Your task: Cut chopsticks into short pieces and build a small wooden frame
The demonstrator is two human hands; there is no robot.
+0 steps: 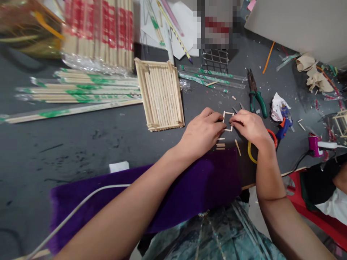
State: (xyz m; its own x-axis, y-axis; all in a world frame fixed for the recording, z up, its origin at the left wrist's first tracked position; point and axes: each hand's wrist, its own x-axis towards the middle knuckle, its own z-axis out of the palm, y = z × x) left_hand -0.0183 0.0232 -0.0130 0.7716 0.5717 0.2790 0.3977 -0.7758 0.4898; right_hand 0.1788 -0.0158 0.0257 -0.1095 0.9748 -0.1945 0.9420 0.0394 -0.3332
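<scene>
Currently, both hands are bent over a small stick frame (228, 113), which lies on the worktop (89, 139) to the right of the large stick tray (164, 95). The left hand (204, 127), between that tray and the frame, has its thumb and fingertips drawn narrow at the frame's tray-facing side; the right hand (251, 126) has thumb and forefinger equally narrow at the side farther from the tray. Whether either truly pinches a stick or merely steadies it, I cannot tell. Such thin sticks would probably skew out of square, or part at a corner, if one hand pressed harder than the other (the joints are too small to judge). Scissors (249, 150) lie beneath the right hand, their points on the tray's side of it, so a dropping wrist could knock them into the frame. Several short sticks (221, 145) rest to the tray's lower right, right beside the purple cloth (189, 191); if the cloth shifted, they would likely scatter. A white cable (116, 186), below and left of the tray, crosses that cloth by the left forearm, and a snag there might start the slide. Well to the tray's right, past the pliers (252, 86), sits a glue gun (282, 130), a possible burn for a careless reach if hot.
</scene>
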